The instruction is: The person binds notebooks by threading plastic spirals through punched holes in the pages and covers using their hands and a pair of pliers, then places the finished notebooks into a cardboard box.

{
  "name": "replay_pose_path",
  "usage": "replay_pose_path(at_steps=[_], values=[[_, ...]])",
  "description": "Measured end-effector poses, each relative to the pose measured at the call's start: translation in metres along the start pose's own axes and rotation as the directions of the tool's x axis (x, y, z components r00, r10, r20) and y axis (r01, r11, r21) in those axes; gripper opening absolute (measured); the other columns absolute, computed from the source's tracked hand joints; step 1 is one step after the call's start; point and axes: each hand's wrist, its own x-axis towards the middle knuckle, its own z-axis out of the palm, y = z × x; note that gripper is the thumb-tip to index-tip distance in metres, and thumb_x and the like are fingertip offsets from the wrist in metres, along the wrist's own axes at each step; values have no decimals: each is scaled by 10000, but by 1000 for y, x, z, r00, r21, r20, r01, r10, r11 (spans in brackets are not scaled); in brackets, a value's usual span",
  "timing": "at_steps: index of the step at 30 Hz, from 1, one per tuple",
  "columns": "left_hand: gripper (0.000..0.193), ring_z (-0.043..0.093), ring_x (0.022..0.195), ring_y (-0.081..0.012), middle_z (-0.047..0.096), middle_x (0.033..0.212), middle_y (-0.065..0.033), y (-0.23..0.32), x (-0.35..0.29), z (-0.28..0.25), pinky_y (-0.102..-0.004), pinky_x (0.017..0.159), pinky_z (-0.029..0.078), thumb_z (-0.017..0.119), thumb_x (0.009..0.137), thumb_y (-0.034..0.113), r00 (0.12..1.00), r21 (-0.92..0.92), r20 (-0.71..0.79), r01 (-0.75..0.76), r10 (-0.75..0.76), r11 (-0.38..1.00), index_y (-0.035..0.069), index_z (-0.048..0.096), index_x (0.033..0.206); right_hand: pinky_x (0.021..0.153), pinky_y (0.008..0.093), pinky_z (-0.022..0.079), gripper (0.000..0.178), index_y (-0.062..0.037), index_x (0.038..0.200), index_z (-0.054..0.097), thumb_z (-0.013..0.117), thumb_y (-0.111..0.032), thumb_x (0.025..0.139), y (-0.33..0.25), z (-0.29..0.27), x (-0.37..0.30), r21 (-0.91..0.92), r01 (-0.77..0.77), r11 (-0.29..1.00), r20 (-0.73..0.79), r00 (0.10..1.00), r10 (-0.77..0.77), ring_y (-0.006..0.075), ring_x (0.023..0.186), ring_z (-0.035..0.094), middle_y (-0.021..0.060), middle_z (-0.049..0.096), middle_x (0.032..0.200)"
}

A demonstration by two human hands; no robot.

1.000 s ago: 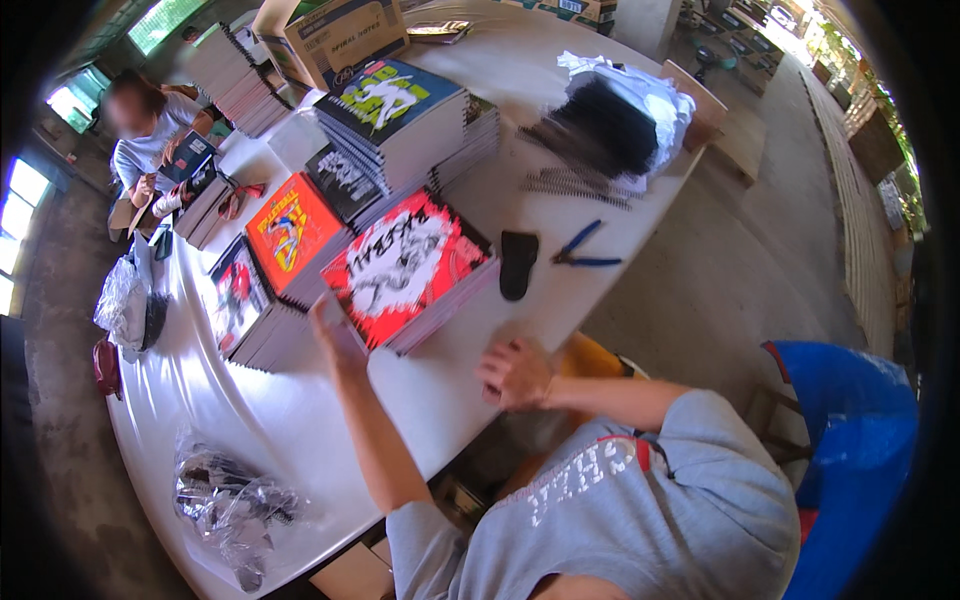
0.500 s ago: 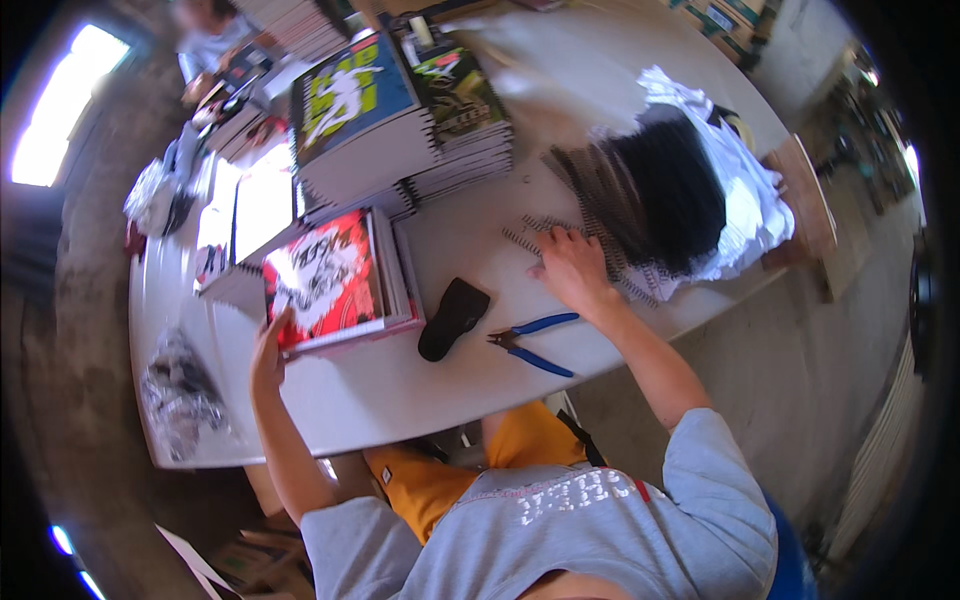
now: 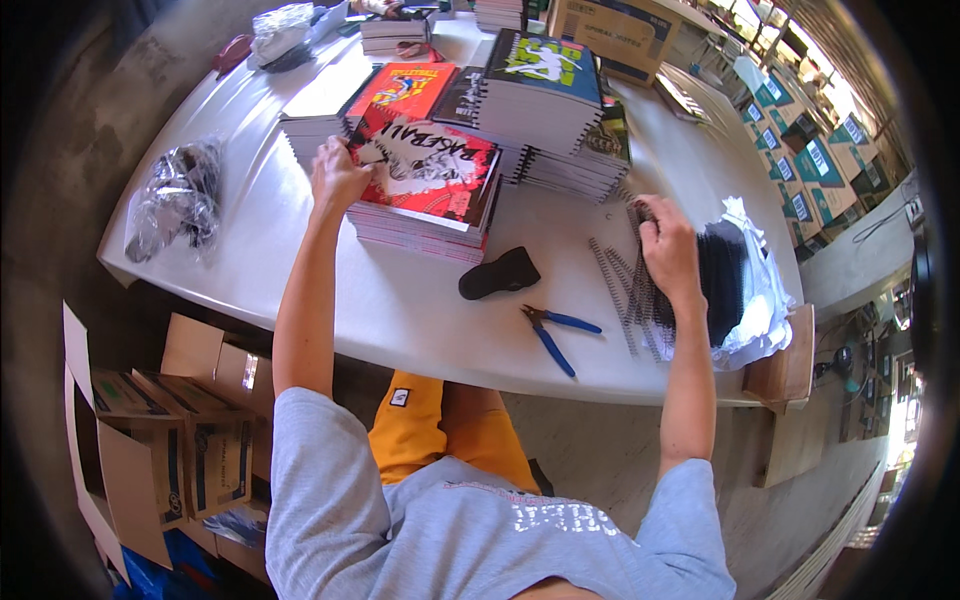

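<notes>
At the left edge of a red, white and black notebook, topmost on a stack of red-edged books, my left hand has its fingers bent round the cover's edge, thumb on top. My right hand is at the far-left side of the heap of black spiral binding coils, fingers curled round a thin coil. A few loose coils lie beside it. Between my hands are a black cloth-like piece and blue-handled cutting pliers, jaws apart.
Behind the red stack rise piles of spiral-bound notebooks. White crumpled wrapping lies under the coils. A clear plastic bag of dark items sits at the left. Cardboard boxes stand below the table's left edge; a carton is at the back.
The view has swung round. My left hand has gone from the notebook's near corner up its left edge. My right hand has moved from the loose coils to the heap's far side.
</notes>
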Motion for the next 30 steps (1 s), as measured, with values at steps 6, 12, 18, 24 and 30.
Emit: replay_pose_path(at_steps=[6,12,18,24,30], values=[[343,573,850,-137,620,916,-88,-33,-16,-38,-283,782,472,681,790,46,959,-977,149,105,240,186,44,450,1043,629,305,487,354,-64,1135,558,628,-102,790,-77,-17,0,182,-98,978,-168,977,129,191,661,581,126,605,974],[415,569,1014,-167,607,1058,-116,-53,-95,-55,-312,887,468,674,802,25,958,-989,23,64,284,-136,50,393,1107,549,155,395,726,-85,1351,383,765,-190,743,-179,32,-24,715,-19,699,-105,985,134,20,638,433,72,623,957],[454,581,953,-167,608,1045,-121,-97,-148,-4,-291,822,461,658,811,6,947,-990,108,130,303,-53,30,357,1149,664,265,463,656,-122,1382,356,597,76,804,-199,76,-73,691,1,723,-71,995,66,105,702,553,85,596,897],[458,625,840,-285,624,941,-168,-95,-174,26,-335,725,483,674,797,56,947,-915,186,70,261,397,15,349,1119,754,402,450,724,-183,1354,397,496,166,727,-214,106,-84,179,-10,984,26,1000,5,329,918,532,161,438,1064],[478,606,889,-332,599,963,-187,-84,-173,25,-385,736,472,675,778,35,932,-868,286,154,222,473,-1,346,1123,859,428,425,660,-144,1301,415,449,173,723,-197,95,-70,198,-133,971,166,981,100,369,1040,509,172,463,1129]])
